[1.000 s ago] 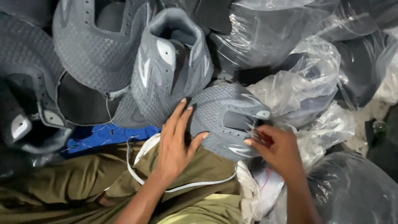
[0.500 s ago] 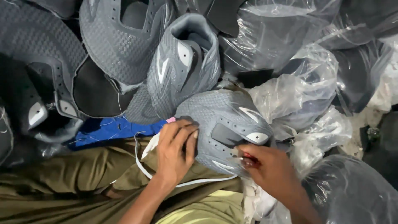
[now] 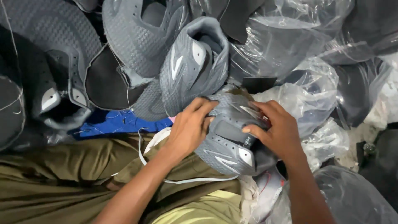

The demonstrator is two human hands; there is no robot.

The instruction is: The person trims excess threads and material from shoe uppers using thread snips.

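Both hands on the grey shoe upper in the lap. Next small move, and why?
Probably turn the upper a little further so its tongue opening faces up. The left hand grips its left edge and the right hand wraps the right side, thumb on the dark tongue patch, so it is held from both sides but lies tilted, one side panel toward the camera.

My left hand [image 3: 188, 129] and right hand [image 3: 278, 129] are bare, with no rings, gloves or watch, and both forearms are uncovered, with no sleeve showing as far as the frame's bottom edge. Across the lower left of the frame I wear olive-green trousers [image 3: 62, 174], creased and loose. A pale yellow-green cloth [image 3: 199, 209] sits at bottom centre.
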